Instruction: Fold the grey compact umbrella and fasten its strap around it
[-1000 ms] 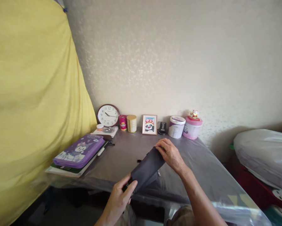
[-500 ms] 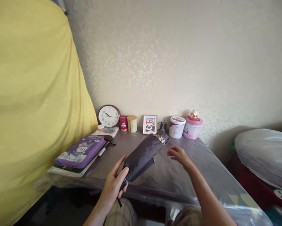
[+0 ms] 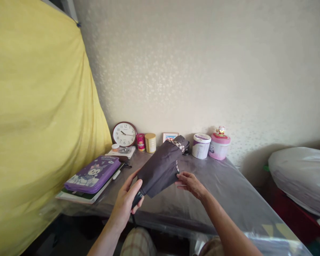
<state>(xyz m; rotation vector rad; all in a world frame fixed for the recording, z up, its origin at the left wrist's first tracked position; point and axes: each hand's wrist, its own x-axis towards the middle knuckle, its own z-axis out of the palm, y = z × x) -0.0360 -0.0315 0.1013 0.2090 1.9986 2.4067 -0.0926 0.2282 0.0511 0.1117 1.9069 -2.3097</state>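
A pale patterned wall [image 3: 202,71] stands behind the table [image 3: 210,206], and a yellow curtain [image 3: 42,106] hangs to the table's left. I have a folded dark umbrella [image 3: 160,167] tilted over the table's middle, its top toward the back edge. My left hand [image 3: 126,197] is wrapped round its black handle [image 3: 137,199] at the table's front edge. With my right hand [image 3: 190,184], over the table, I pinch a loose corner of the canopy between thumb and fingers. Along the table's back edge I see a clock [image 3: 124,134], a pink can [image 3: 141,142], a picture frame [image 3: 170,135] partly hidden by the umbrella, and two tubs [image 3: 201,147]. A purple case [image 3: 92,174] lies on the table's left side.
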